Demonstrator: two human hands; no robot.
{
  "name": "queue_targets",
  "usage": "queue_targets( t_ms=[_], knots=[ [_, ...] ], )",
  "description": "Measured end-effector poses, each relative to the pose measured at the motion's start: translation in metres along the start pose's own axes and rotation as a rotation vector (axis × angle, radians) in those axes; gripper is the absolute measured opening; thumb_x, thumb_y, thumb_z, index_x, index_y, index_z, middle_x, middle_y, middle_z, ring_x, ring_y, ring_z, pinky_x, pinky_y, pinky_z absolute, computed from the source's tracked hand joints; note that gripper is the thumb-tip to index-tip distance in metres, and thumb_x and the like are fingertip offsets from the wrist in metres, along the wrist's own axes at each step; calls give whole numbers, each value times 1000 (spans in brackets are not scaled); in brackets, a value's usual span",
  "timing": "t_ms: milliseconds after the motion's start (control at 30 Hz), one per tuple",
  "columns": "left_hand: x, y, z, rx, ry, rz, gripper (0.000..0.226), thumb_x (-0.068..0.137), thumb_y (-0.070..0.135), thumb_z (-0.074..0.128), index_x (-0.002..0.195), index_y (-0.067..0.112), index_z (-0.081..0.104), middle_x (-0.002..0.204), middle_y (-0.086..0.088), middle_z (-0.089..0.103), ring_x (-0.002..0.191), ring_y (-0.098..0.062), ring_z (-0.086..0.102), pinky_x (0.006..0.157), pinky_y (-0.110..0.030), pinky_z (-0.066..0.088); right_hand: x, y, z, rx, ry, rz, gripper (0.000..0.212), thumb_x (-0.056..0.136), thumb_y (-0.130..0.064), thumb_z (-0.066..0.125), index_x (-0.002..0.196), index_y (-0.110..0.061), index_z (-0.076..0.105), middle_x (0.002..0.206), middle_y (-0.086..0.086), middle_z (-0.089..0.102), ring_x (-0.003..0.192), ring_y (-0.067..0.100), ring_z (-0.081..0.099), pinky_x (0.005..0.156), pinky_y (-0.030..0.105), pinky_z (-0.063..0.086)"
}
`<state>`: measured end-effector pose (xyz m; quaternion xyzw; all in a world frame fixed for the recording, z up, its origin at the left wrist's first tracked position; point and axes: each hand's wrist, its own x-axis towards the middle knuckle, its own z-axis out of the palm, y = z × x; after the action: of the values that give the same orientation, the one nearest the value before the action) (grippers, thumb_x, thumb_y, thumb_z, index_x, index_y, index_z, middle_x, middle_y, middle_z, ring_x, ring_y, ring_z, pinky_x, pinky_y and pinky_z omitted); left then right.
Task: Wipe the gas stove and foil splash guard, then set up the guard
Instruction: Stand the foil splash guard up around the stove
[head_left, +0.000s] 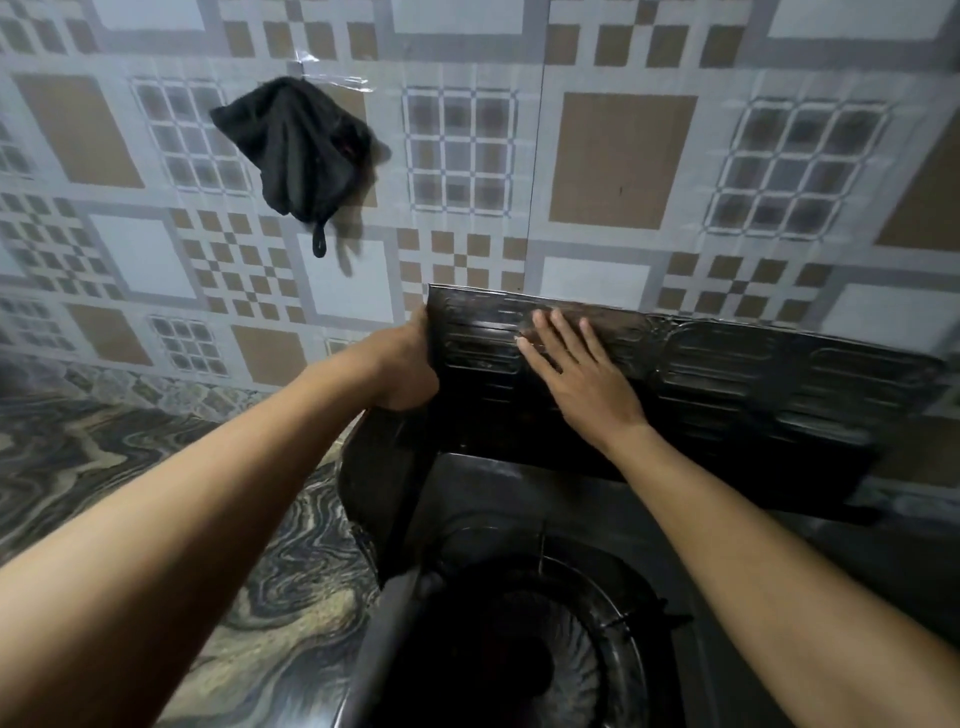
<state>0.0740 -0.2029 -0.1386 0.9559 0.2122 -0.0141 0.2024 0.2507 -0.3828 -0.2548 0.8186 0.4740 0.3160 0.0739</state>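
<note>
A wall (623, 156) papered in a brown, grey and white geometric tile pattern fills the background, and a crumpled black cloth (296, 140) hangs from it at upper left, a small loop dangling below. Under the wall runs a desk (104, 457) of swirled grey-and-tan marble pattern. On it sits a dark metal gas stove (519, 649), its round burner ring at the bottom of the view. The dark, embossed foil splash guard (753, 384) stands upright at the back of the stove, close against the wall, with a side panel folded forward along the stove's left edge. The left hand (402, 364) grips the guard's upper left edge, fingers curled round it. The right hand (576, 374) lies flat on the back panel, fingers straight and slightly spread — palm pressed to the foil.
</note>
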Motion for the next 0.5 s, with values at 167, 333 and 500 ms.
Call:
queue_targets(
  t_ms=[167, 333, 500],
  knots=[
    [-11, 27, 12, 255, 86, -87, 96, 85, 11, 58, 155, 12, -7, 155, -33, 22, 139, -49, 32, 110, -56, 37, -28, 20, -21, 111, 44, 134, 69, 88, -16, 67, 149, -13, 37, 157, 22, 29, 146, 37, 26, 118, 52, 26],
    [-5, 89, 45, 190, 188, 53, 96, 82, 18, 61, 155, 0, 1, 160, -32, -2, 149, -46, 1, 119, -57, 15, -85, 44, -46, 207, 75, 651, 68, 85, -33, 72, 144, -18, 41, 146, 16, 41, 128, 38, 44, 96, 56, 47],
    [25, 140, 96, -375, 22, -36, 102, 86, 24, 64, 153, -1, -8, 159, -34, -3, 149, -44, 10, 121, -44, 20, -116, 78, -42, 660, 1, 1370, 110, 82, -51, 71, 157, -22, -6, 164, 17, -1, 151, 34, 5, 117, 58, 20]
  ],
)
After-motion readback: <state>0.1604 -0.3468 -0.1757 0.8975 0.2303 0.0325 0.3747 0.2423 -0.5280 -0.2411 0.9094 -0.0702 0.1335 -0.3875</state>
